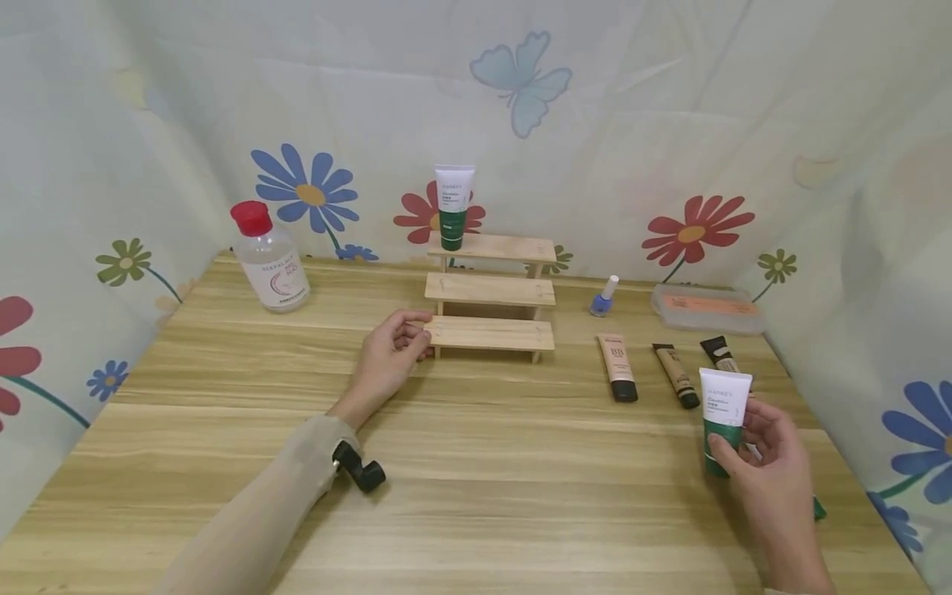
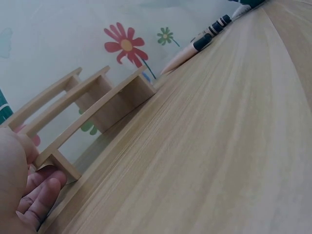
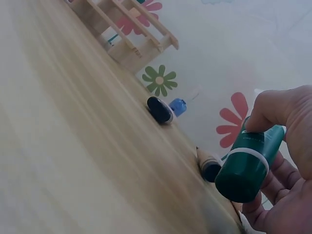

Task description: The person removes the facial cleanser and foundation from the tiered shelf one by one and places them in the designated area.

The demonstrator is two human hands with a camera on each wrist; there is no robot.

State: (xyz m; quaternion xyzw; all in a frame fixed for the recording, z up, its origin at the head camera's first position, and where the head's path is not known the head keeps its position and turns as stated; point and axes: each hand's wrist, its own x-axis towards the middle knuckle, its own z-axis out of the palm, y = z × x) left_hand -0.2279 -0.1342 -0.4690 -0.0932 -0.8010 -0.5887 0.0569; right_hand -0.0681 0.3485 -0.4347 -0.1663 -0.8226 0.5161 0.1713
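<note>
A three-step wooden stand (image 1: 491, 333) stands at the middle of the table. My left hand (image 1: 392, 351) holds the left end of its lowest step, thumb above and fingers curled below, as the left wrist view shows. On the top step a white-and-green tube (image 1: 453, 202) stands upright on its cap at the left end. My right hand (image 1: 773, 463) grips a matching white-and-green squeeze tube (image 1: 724, 413) between thumb and fingers, cap down, at the table's right side. In the right wrist view, the dark green cap (image 3: 241, 180) of that tube faces the camera.
Right of the stand lie a pink BB cream tube (image 1: 616, 364), a tan tube (image 1: 674, 373) and a black-capped tube (image 1: 718, 354), partly hidden. Behind them are blue nail polish (image 1: 602, 304) and a flat plastic case (image 1: 706, 311). A red-capped bottle (image 1: 275, 268) stands back left.
</note>
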